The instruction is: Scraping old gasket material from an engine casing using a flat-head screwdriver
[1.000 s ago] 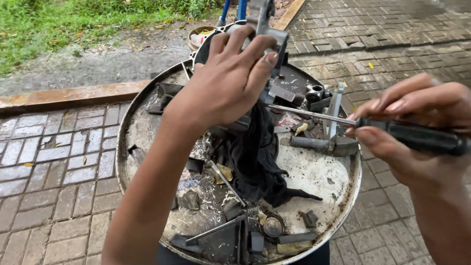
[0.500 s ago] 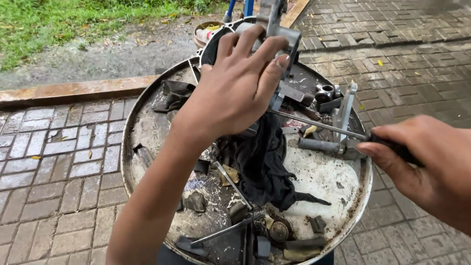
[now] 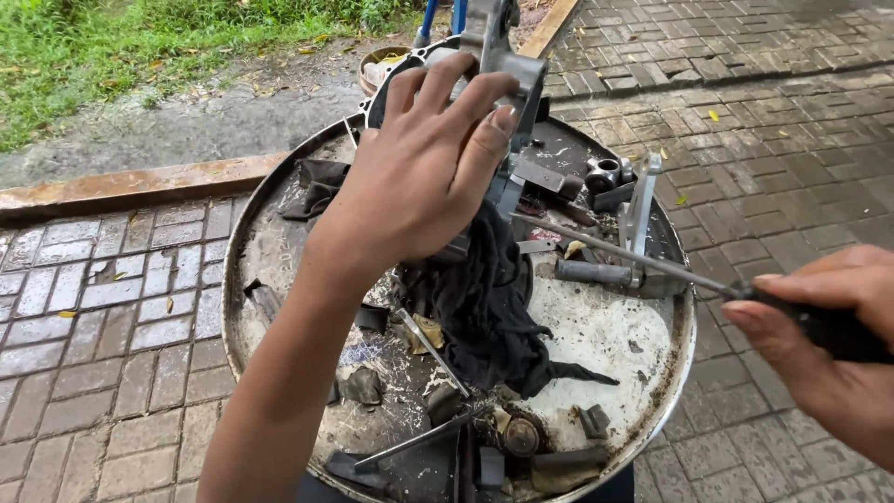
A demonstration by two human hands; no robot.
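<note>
- Casting (image 3: 507,56): grey cast-metal engine part, standing up at the far edge of a round metal tray (image 3: 670,373). Judged heavy, rigid, hard-edged; won't flex or dent under a grip.
- Left hand (image 3: 419,177) spread over the casting's near side, fingers (image 3: 494,121) draped on its upper edge and pressing it, steadying more than lifting.
- Right hand (image 3: 829,335) clenched round a dark handle; a screwdriver (image 3: 633,256) shaft runs from it up-left to the casting's base, tip hidden behind the casting and cloth.
- Surfaces look greasy and wet, so likely slippery. Best hold, by my reading: the thick upper lug and flat flanks, palm wrapped over, not the thin ribs.
- Black rag (image 3: 484,307) heaped just below the casting, soft and limp; it touches the casting's foot.
- Tray littered with loose parts: a bar-shaped tool (image 3: 596,273), a socket (image 3: 603,172), small scraps. Residue coats the tray floor.
- Tray sits over brick paving (image 3: 102,307); grass (image 3: 121,47) beyond.
</note>
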